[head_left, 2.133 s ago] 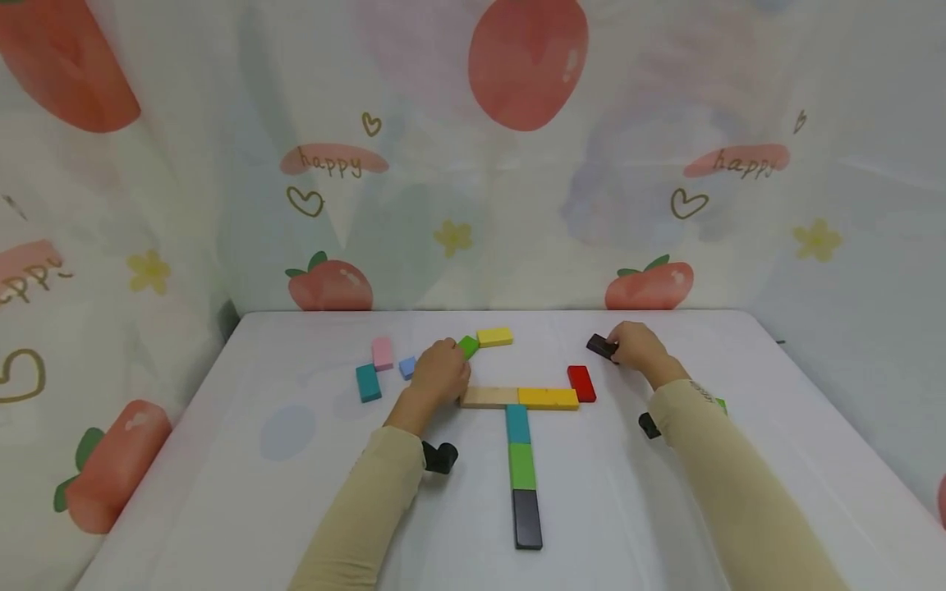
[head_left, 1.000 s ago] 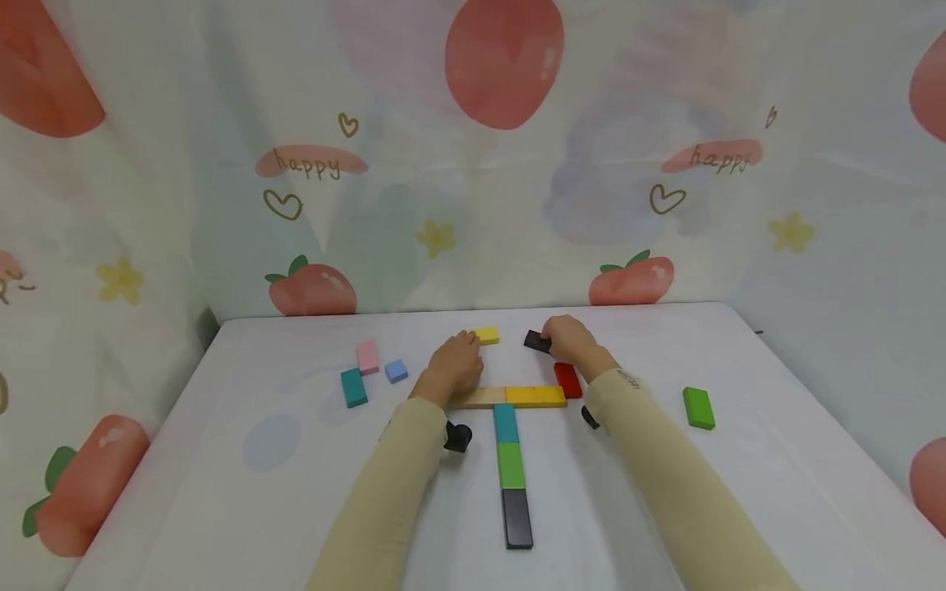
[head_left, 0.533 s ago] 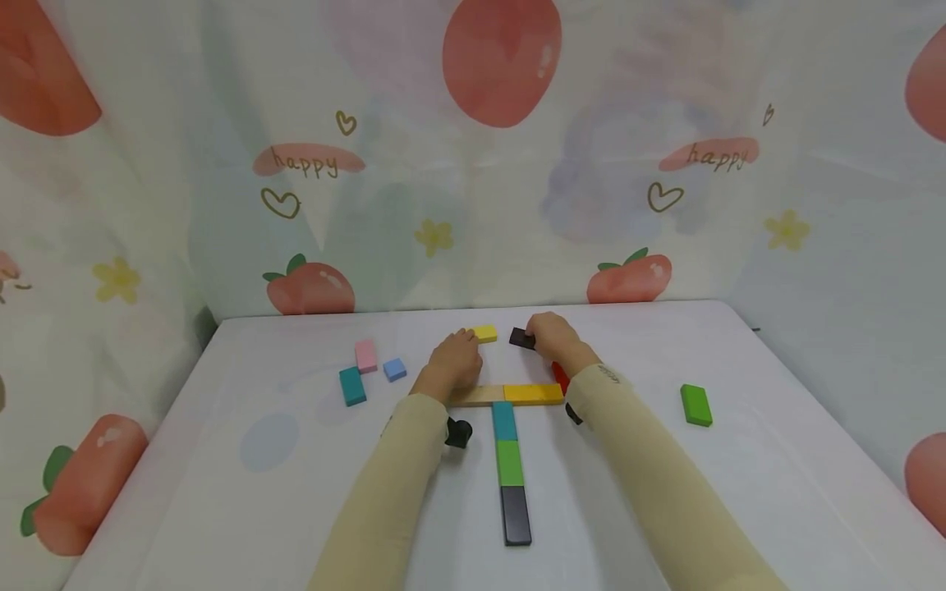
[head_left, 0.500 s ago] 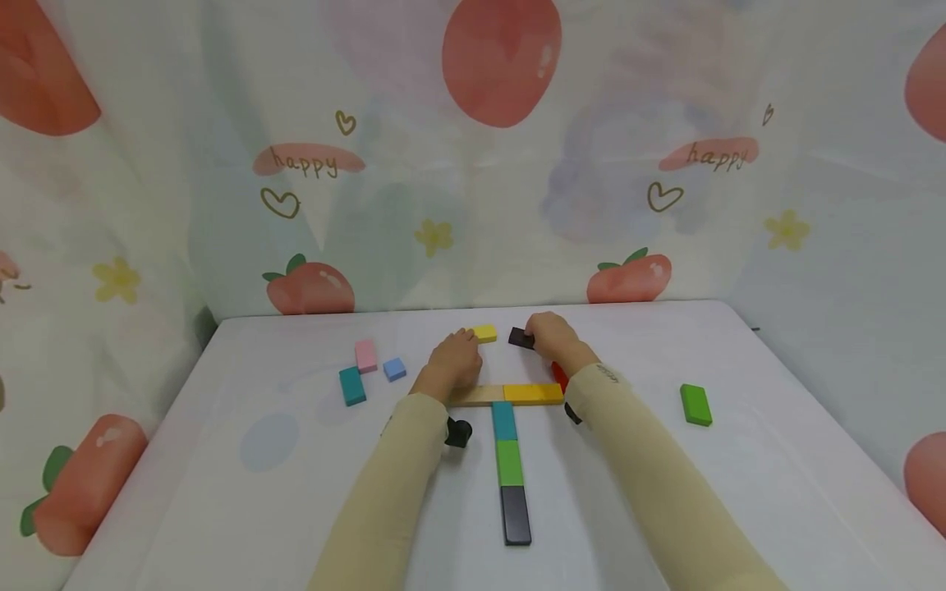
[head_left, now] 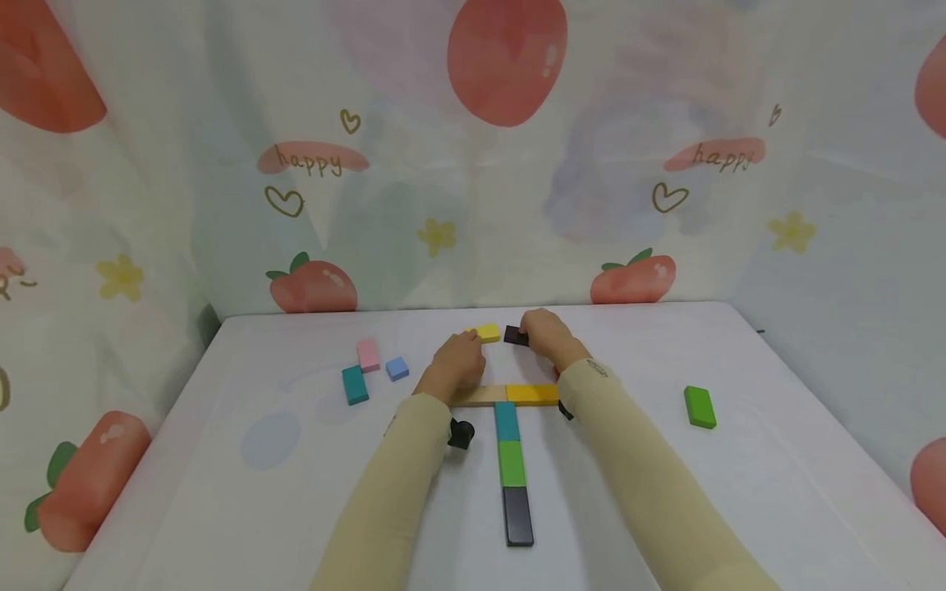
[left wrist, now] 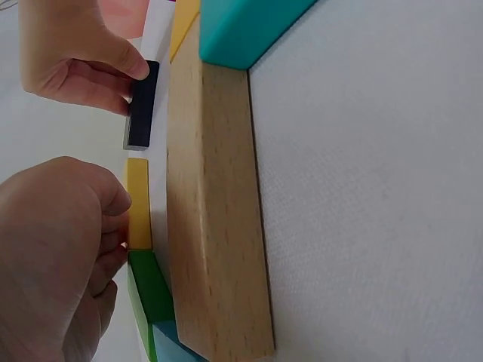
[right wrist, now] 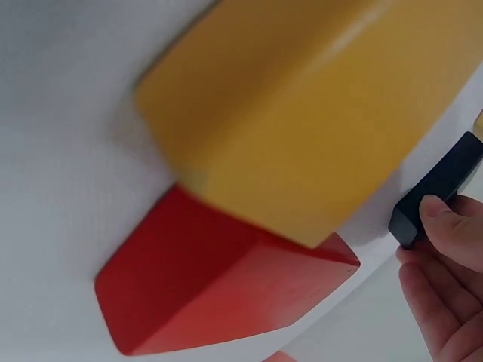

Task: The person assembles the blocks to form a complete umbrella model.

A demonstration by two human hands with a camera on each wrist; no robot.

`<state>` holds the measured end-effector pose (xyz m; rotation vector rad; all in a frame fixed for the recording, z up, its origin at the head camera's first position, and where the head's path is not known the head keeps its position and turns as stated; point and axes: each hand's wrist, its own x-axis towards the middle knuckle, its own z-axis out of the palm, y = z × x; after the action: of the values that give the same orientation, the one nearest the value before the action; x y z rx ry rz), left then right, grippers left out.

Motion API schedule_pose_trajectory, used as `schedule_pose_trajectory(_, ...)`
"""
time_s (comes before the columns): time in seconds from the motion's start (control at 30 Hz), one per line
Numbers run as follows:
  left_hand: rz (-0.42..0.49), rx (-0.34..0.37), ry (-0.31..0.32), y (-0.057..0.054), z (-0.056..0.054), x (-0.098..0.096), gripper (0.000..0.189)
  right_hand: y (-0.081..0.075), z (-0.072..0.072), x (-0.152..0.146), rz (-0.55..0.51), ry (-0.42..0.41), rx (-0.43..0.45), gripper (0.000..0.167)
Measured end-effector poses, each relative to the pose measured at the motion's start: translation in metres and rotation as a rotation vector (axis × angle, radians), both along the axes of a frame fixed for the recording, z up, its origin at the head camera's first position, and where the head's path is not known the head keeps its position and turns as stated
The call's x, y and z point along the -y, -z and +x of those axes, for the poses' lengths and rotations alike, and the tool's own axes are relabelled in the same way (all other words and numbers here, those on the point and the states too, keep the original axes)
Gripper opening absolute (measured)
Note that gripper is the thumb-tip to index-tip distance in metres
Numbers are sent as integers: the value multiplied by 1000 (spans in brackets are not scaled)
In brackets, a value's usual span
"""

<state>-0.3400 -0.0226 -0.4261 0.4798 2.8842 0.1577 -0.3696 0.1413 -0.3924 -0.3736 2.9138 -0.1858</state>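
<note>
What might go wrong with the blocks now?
The right hand pinches a black block close to the yellow block. A bump might push the yellow block crooked, and the green block touching its other end might slide too.

The right sleeve mostly hides the red block from the head camera, so the arm might brush it without being noticed.

You have a black block (head_left: pixel 514 335), a yellow block (head_left: pixel 488 333), a brown-flecked tan block (left wrist: pixel 223 211), beige sleeves (head_left: pixel 392 492) (dark print (head_left: pixel 596 368) on one cuff (head_left: pixel 580 382)) and a backdrop (head_left: pixel 406 271) patterned with red fruit (head_left: pixel 506 61).
</note>
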Motion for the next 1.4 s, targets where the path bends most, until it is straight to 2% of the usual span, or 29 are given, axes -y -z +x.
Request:
schedule_pose_trajectory(0.1,6,-1,-5,-1,-1,-1,45,-1,0,1,4,-15,-6,30)
schedule_pose_trajectory(0.8,7,5,-27,-4,0,-2,45,1,-3,7,9,15,3,30)
schedule_pose_trajectory(1.27,14,19,-45,-4,1,-1,44,4,-2,9,32,-15,-22,29)
schedule_pose_trajectory(1.4,18,16,-34,-3,1,-2,43,4,-2,8,28,-16,-25,28)
